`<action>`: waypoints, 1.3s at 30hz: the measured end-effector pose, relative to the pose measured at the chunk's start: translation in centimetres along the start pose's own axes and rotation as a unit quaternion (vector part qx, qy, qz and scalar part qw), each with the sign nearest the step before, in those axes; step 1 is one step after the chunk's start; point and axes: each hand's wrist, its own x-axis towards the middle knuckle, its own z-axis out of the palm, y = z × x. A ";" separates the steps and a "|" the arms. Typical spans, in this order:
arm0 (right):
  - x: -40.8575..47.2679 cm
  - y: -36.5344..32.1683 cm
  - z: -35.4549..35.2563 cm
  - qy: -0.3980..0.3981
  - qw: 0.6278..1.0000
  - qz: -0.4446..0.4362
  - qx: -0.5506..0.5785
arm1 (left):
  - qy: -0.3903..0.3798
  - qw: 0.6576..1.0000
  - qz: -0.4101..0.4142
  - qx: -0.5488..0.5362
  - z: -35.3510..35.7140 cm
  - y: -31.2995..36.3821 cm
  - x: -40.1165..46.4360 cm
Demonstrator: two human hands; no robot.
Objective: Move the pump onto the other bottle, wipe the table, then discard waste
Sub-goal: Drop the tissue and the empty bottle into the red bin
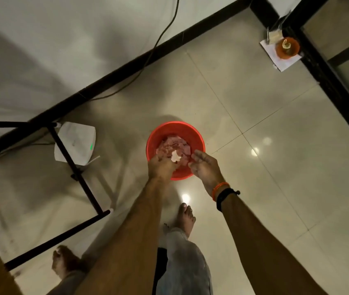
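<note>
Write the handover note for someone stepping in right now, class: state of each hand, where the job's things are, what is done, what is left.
Left hand: over the red bin, fingers curled at a white scrap; grip unclear.
Right hand: open, palm by the bin's rim, holding nothing.
Bin: on the floor tiles, already filled with crumpled waste.
Pump, bottles, table top: out of view, so unconfirmed.
Left: drop the scrap in, withdraw both hands.

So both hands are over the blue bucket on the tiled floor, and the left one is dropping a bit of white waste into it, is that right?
Not quite: the bucket is red, not blue, as the head view shows. The rest holds: both hands are over it on the tiled floor, and the left hand has a bit of white waste at its fingertips, with the right hand alongside.
</note>
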 end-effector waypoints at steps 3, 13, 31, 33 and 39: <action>-0.4 -1.0 -0.1 0.011 1.000 0.001 -0.016 | -0.004 0.999 0.004 0.036 -0.9 0.7 -0.8; -12.8 -7.4 2.7 0.015 0.991 -0.123 -0.060 | -0.051 0.986 0.147 0.065 -5.7 5.4 -13.0; -35.7 -12.2 21.3 -0.137 0.931 -0.294 -0.169 | 0.083 0.952 0.292 -0.046 -34.2 9.0 -30.0; -36.1 -12.5 23.8 -0.145 0.921 -0.304 -0.194 | 0.105 0.948 0.293 -0.068 -36.9 9.4 -30.5; -35.0 -13.6 28.7 -0.150 0.929 -0.270 -0.203 | 0.101 0.948 0.294 -0.067 -40.9 11.1 -29.8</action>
